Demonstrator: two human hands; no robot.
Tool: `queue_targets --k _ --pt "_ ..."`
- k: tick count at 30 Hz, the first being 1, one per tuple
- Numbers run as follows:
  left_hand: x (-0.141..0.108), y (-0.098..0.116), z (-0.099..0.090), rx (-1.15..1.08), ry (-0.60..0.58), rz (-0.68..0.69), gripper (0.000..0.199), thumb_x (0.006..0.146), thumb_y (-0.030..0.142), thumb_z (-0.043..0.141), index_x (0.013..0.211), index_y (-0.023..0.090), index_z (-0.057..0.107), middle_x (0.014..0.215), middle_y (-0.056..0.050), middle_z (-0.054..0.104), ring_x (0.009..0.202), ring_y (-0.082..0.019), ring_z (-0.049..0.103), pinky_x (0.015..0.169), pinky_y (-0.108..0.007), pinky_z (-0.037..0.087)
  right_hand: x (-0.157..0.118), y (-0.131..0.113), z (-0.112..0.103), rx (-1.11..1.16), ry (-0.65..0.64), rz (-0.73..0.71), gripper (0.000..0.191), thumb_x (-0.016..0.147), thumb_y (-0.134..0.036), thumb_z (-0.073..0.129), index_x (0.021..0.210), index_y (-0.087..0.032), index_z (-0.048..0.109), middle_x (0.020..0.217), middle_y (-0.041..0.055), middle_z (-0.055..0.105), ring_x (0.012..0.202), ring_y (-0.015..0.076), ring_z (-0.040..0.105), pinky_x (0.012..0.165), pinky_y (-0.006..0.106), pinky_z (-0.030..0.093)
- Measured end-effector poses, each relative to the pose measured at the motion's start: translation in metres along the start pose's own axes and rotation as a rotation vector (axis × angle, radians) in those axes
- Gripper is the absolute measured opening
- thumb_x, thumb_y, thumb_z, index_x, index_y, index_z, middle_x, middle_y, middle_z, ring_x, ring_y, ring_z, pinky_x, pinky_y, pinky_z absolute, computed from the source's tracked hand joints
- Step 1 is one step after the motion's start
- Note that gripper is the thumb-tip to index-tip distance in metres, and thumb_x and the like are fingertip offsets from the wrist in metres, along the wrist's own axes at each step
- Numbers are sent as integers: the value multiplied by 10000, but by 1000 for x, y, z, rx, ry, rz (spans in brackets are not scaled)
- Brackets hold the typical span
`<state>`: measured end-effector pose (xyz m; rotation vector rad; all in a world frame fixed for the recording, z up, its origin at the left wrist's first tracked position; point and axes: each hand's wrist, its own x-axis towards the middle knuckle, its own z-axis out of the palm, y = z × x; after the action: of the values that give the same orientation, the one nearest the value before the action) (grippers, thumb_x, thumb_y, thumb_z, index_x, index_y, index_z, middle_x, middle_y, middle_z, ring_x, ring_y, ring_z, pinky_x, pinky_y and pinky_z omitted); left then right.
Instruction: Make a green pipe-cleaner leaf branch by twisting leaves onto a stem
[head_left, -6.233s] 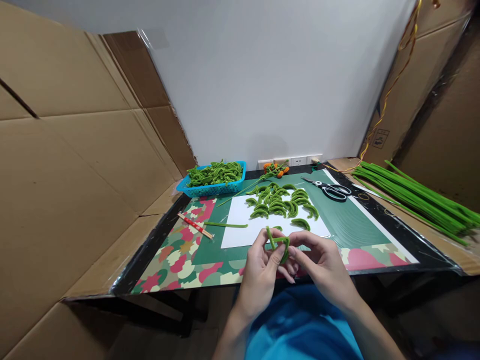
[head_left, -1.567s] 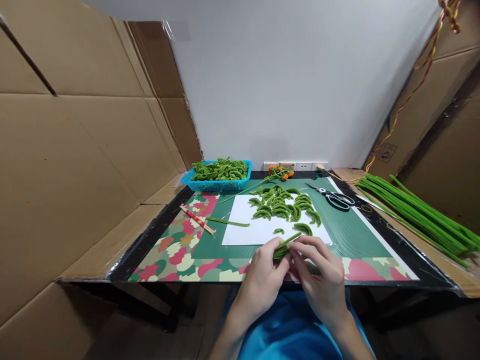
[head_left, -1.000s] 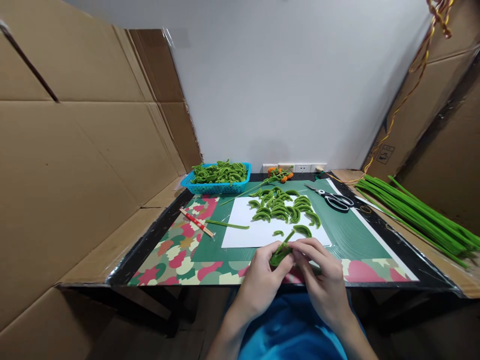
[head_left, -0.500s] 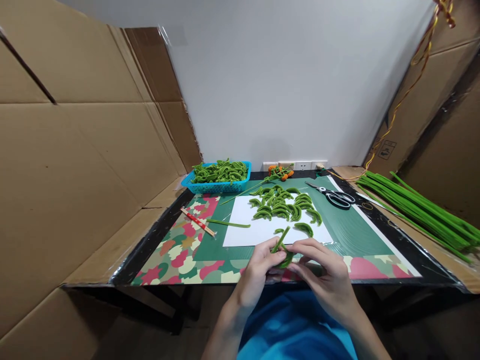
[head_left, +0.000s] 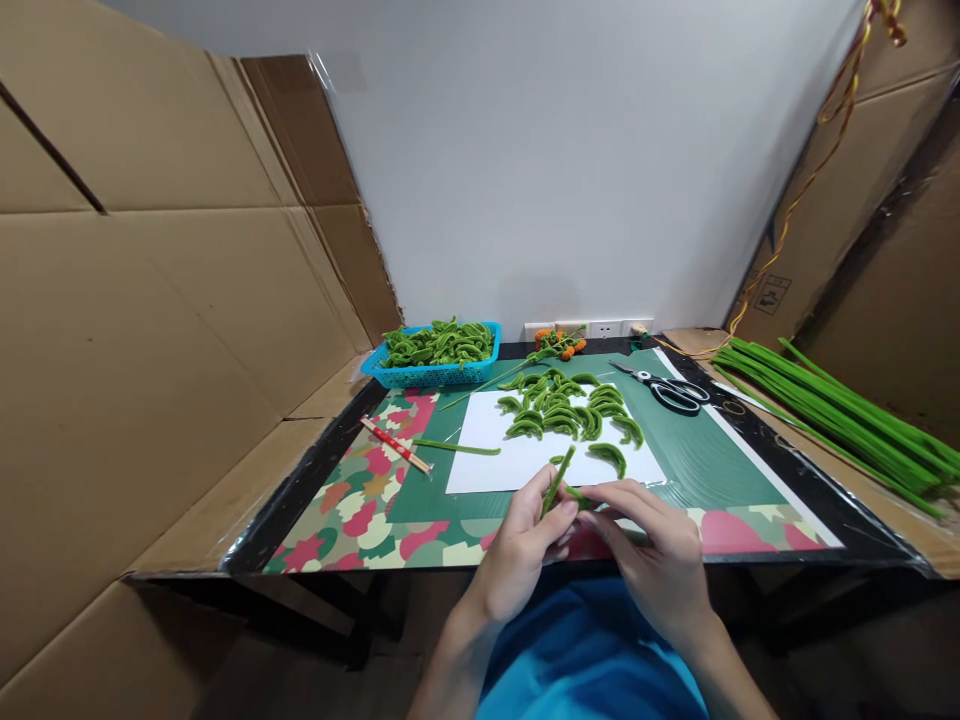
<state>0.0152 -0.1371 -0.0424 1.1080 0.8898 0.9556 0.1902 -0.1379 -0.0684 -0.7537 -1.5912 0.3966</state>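
Note:
Between my two hands, over the table's front edge, is a green pipe cleaner (head_left: 559,478). My left hand (head_left: 523,535) is closed round it, and one straight end sticks up past the thumb. The fingers of my right hand (head_left: 643,525) pinch a bent part of it on the other side; much of that part is hidden. Just beyond the hands, a curved green pipe cleaner leaf (head_left: 607,457) lies on a white sheet of paper (head_left: 474,473). A cluster of similar curved leaves (head_left: 559,412) covers the sheet's far half.
A blue basket (head_left: 431,376) full of green pieces stands at the back left. Orange flowers on a green stem (head_left: 559,344) lie behind the paper. Black-handled scissors (head_left: 675,395) and long green pipe cleaners (head_left: 832,425) are on the right, wrapped chopsticks (head_left: 396,444) on the left.
My left thumb has moved in over the bent part, so less of it shows. The upright end has shifted slightly left. Both hands keep their hold.

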Motion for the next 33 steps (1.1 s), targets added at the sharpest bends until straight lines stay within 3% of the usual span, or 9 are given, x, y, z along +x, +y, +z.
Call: queue_targets --k 6,14,22,27,33 --pt "-2 6 3 42 -2 -9 521 884 643 820 945 229 509 841 49 444 707 -103 382 621 -180 334 -2 4 0 -27 -1 -8 248 1013 -82 693 1134 -271 798 1013 22 825 866 173 807 762 237 661" --pt "-1 7 5 37 -31 35 415 975 567 753 946 203 556 834 44 440 692 -103 358 641 -213 338 -1 3 -3 54 -42 19 252 1015 -92 709 1167 -275 791 1038 27 815 903 171 790 760 245 648" --pt "-2 2 5 109 -92 155 299 1065 480 665 1049 192 586 996 -5 528 915 -156 486 839 -259 435 -1 3 -5 176 -92 149 250 1048 -165 687 1245 -298 765 1069 36 782 926 185 758 805 296 637" --pt "-2 -7 5 186 -98 153 288 1101 470 611 1025 201 539 909 17 523 823 -138 485 783 -265 429 -1 1 -5 124 -56 138 141 1047 -164 680 1088 -266 769 950 18 753 837 164 732 741 267 595" --pt "-2 -8 5 311 -15 229 289 1097 465 612 1004 209 513 975 3 527 871 -152 491 778 -262 463 -1 -1 -4 57 -77 123 103 1037 -178 695 1095 -242 752 959 28 739 793 156 722 694 254 586"
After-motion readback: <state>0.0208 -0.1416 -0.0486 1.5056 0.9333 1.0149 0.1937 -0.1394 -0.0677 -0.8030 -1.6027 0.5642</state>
